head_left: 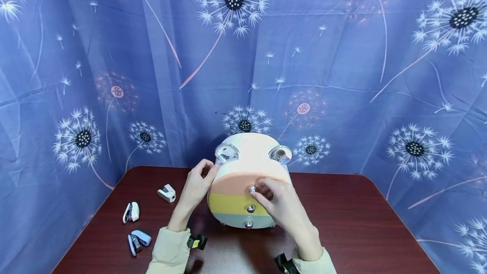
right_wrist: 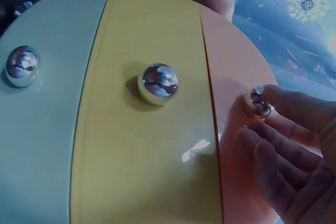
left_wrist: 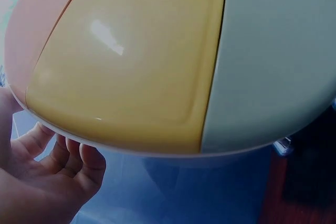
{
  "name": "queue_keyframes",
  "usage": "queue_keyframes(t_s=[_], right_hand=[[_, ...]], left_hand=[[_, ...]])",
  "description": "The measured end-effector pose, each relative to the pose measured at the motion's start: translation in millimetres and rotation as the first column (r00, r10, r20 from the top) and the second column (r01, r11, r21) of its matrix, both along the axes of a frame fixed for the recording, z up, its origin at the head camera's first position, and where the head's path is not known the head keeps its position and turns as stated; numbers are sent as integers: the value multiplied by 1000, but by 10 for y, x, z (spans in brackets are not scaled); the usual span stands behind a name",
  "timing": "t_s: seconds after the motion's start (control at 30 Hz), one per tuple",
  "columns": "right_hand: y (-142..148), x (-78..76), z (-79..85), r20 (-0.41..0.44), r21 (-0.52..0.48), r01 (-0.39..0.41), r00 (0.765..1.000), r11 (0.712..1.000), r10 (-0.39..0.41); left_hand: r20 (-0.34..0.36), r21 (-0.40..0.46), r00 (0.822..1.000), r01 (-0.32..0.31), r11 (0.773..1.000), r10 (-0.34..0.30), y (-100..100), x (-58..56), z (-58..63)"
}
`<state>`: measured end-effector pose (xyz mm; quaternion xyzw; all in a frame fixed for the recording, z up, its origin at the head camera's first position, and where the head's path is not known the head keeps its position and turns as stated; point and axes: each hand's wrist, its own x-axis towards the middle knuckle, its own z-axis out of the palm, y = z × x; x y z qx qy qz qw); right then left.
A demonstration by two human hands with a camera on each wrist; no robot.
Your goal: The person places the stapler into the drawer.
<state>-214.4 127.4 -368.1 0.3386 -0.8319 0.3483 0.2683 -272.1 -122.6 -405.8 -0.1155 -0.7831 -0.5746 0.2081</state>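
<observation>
Top knob: sat at the right fingertips, on the pink drawer front
Step in hand: seemed to be taking hold of that knob to draw out the top drawer
Next move: probably called for a straight, even pull towards the person, the left hand keeping the body from sliding
Cabinet: stood upright between the two hands, its coloured fronts facing the person
Right hand: pinched the knob between thumb and finger, the others bent beside the pink front
Left hand: rested loosely bent fingers against the cabinet's side, not closed round anything
Lower knobs: middle knob and bottom knob were untouched, below the right fingertips
Staplers: grey-and-white stapler, white stapler and blue stapler lay left of the left hand, apart from it
Table: spread beneath both hands
Curtain: hung beyond them, dandelion-printed
</observation>
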Motion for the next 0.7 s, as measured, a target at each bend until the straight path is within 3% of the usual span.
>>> queue_keyframes(t_s=[0.13,0.23,0.37,0.43,0.53,0.7], right_hand=[[85,24,58,14,15,2,1000,1000,-3],[207,35,117,6,-3,24,1000,1000,-24],[407,6,177,-24,-83,69,997,994,-71],[504,-22,189,-19,-134,90,995,987,-93],[628,-73,184,32,-227,142,990,963,-139],[753,-229,113,201,-328,253,960,910,-194]], left_hand=[[11,-4,1000,-4,1000,4,9,22,35],[7,-6,1000,4,1000,-4,40,120,157],[0,-8,1000,11,1000,-11,79,255,309],[0,-9,1000,10,1000,-10,83,273,326],[-4,-7,1000,12,1000,-12,87,278,327],[-11,2,1000,10,1000,-10,89,263,310]])
